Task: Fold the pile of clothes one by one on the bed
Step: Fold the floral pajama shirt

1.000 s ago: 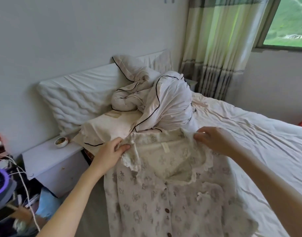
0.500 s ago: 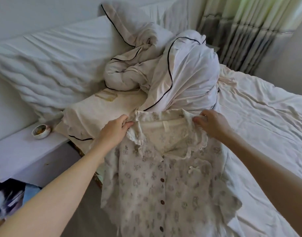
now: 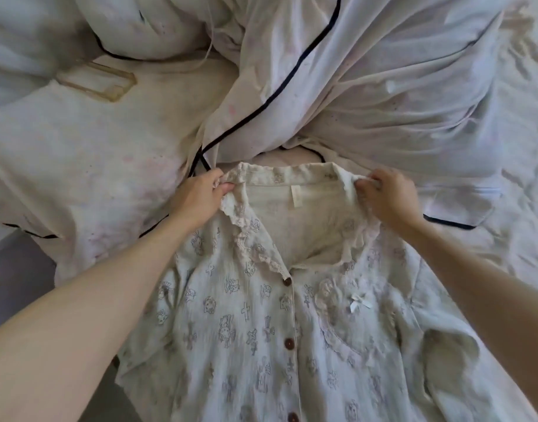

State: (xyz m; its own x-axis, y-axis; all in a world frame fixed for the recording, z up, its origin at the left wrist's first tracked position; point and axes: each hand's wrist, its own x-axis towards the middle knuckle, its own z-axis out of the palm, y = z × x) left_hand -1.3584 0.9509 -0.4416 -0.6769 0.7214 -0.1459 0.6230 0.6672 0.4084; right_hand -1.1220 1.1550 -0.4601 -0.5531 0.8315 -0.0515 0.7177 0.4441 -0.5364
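Early in the task, by the look of it; laid front-up on the bed [image 3: 505, 239], with its buttons done up, a printed shirt [image 3: 261, 315] not yet folded at all; pinched at the left shoulder seam beside the lace collar [image 3: 246, 239] by the left hand [image 3: 197, 196], thumb and fingers closed on the cloth; pinched at the right shoulder by the right hand [image 3: 386, 199], fingers curled round a small fold of fabric; probably being pulled straight and flattened before the first fold; sleeves, sides and hem all left to bring in, as far as can be judged; lower part of the shirt cut off by the frame edge, so unknown how flat it lies there

Beyond the collar, heaped against the head of the bed, a crumpled white garment with dark piping [image 3: 337, 95], seemingly the rest of the pile and untouched; to the left, flat under it, a cream piece with the same piping [image 3: 88, 166], perhaps a pillowcase or another garment, hard to tell; on that piece, a clear phone case [image 3: 100, 82]; no folded stack anywhere in view

In the way: the heap just beside the collar, leaving little free room above the shirt; rumpled bedding under the shirt, likely to spoil a neat crease
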